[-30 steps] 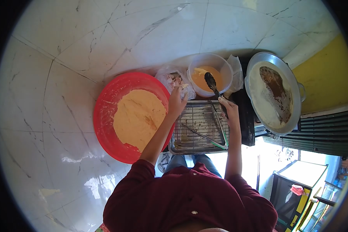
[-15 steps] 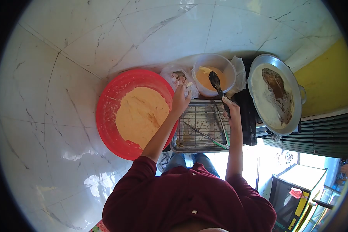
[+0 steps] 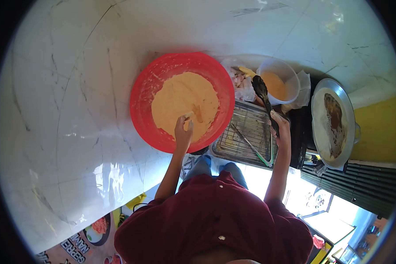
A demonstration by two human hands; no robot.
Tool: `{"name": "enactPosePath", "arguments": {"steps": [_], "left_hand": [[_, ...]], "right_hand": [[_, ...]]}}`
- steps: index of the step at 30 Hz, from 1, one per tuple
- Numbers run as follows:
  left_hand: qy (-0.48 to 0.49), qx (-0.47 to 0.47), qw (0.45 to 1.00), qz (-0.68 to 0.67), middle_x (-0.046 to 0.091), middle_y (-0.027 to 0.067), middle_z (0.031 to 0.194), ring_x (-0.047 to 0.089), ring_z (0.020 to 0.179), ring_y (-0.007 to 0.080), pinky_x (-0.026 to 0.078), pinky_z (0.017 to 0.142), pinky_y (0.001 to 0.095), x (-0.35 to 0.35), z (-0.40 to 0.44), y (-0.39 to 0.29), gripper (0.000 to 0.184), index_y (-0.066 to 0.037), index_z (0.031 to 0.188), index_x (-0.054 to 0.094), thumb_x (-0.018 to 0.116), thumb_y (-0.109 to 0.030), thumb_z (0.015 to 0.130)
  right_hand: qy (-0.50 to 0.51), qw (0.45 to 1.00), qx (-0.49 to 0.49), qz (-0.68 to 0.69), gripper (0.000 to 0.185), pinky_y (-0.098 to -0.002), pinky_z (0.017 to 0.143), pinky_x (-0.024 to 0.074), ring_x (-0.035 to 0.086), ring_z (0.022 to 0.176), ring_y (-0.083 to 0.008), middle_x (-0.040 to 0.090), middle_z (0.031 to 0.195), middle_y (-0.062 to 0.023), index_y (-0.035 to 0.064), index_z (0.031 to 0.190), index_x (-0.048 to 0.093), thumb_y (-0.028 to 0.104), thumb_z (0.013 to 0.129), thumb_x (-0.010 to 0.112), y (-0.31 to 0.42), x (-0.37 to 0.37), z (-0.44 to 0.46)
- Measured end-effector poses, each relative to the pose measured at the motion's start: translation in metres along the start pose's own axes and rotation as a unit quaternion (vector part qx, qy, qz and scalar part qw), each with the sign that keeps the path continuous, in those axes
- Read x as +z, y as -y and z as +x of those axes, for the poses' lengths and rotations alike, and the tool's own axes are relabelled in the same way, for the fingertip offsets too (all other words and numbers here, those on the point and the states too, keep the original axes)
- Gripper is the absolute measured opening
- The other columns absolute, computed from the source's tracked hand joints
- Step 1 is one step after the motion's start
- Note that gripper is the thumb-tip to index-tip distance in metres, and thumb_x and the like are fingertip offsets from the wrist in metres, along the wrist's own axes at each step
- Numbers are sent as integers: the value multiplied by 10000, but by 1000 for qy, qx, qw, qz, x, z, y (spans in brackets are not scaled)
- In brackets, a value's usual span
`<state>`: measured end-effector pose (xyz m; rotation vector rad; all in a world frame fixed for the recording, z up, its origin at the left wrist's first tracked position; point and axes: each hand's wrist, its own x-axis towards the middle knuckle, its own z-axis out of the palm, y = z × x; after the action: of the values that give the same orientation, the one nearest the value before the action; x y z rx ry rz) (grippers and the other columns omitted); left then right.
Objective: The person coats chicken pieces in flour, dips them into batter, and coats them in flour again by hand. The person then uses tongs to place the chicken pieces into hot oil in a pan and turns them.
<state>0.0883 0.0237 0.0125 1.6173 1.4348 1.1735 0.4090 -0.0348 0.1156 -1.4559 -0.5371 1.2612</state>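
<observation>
My left hand (image 3: pixel 183 131) is over the pale orange flour (image 3: pixel 174 99) in a large red basin (image 3: pixel 140 103). Its fingers curve with the thumb apart, and the fingertips look coated pale; I make out nothing held. A ridge or small piece (image 3: pixel 198 113) shows in the flour beside them. My right hand (image 3: pixel 281 125) grips black-tipped tongs (image 3: pixel 260 88), slanting up and left. At their tip is a yellowish piece (image 3: pixel 246 71), between a clear bag of raw meat pieces (image 3: pixel 240 81) and a clear plastic tub (image 3: pixel 298 86) of orange liquid (image 3: pixel 273 86).
Below the bag and tub lies a metal tray with a wire rack (image 3: pixel 233 143), with green-handled tongs (image 3: pixel 255 149) across it. A wide pan of oil (image 3: pixel 345 105) with a brown patch stands on the stove at right. A marbled white surface surrounds the basin.
My left hand has moved from the meat bag to above the flour in the red basin. The tongs and yellowish piece have shifted left, off the tub. The view has turned left.
</observation>
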Motion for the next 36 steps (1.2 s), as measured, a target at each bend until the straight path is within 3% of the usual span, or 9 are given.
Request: {"name": "enactPosePath", "arguments": {"steps": [6, 12, 14, 17, 21, 27, 32, 34, 36], "left_hand": [[-100, -34, 991, 78, 564, 115, 951, 554, 888, 223, 428, 786, 296, -61, -23, 22, 201, -15, 988, 562, 514, -60, 799], [-132, -32, 986, 96, 592, 105, 917, 582, 839, 215, 447, 757, 300, -59, -25, 28, 210, -23, 999, 557, 513, -68, 799], [-140, -21, 986, 91, 601, 104, 914, 589, 832, 209, 449, 752, 300, -61, -25, 24, 217, -22, 1008, 550, 514, -80, 802], [-144, -38, 987, 64, 606, 102, 928, 592, 837, 206, 449, 751, 295, -61, -29, 21, 222, -25, 1012, 550, 515, -102, 807], [-138, -74, 984, 87, 614, 95, 908, 592, 825, 187, 446, 756, 281, -61, -27, 23, 231, -21, 1023, 553, 523, -115, 813], [-112, -78, 990, 32, 620, 78, 896, 589, 818, 154, 445, 757, 264, -51, -20, 26, 246, -15, 1049, 544, 530, -126, 830], [-12, -78, 996, -32, 617, 72, 889, 590, 795, 140, 452, 734, 242, 17, 8, 10, 228, -18, 1047, 547, 527, -102, 836], [28, -55, 994, -91, 611, 61, 890, 586, 815, 144, 442, 751, 246, 54, 27, -18, 233, -24, 1043, 551, 544, -96, 822], [96, 59, 991, -75, 603, 64, 933, 574, 868, 162, 428, 778, 259, 92, 44, -43, 249, -28, 1041, 557, 566, -84, 798]], "right_hand": [[131, 977, 62, -154, 255, -200, 325, 229, 382, 360, -38, 507, 538, 3, 23, 720, 623, 273, 758, 652, -29, 63, 19], [235, 928, 53, -283, 352, -221, 367, 294, 400, 392, -64, 556, 552, -33, -43, 848, 647, 279, 711, 687, -45, 143, 39], [237, 844, -41, -480, 388, -293, 442, 390, 500, 442, -160, 596, 604, -124, -45, 850, 634, 292, 673, 707, -60, 163, 43], [262, 786, -150, -539, 362, -325, 508, 428, 573, 523, -211, 603, 640, -127, 27, 916, 640, 267, 656, 713, -97, 169, 49], [253, 734, -169, -607, 355, -351, 598, 448, 608, 646, -278, 608, 668, -161, 18, 870, 640, 268, 628, 716, -86, 167, 35], [192, 846, -81, -490, 348, -330, 578, 440, 592, 600, -239, 600, 657, -174, 7, 846, 645, 287, 651, 713, 4, 116, 4], [-56, 915, -104, -386, 387, -299, 609, 444, 595, 627, -164, 612, 681, -178, -35, 883, 625, 282, 674, 699, 61, 21, -1], [-106, 909, -147, -375, 398, -312, 641, 454, 620, 675, -219, 623, 739, -198, -57, 885, 616, 276, 679, 689, 66, 1, 7], [-187, 873, -190, -407, 378, -333, 680, 457, 625, 751, -287, 619, 769, -220, -66, 868, 614, 257, 684, 676, 62, -19, 23]]}}
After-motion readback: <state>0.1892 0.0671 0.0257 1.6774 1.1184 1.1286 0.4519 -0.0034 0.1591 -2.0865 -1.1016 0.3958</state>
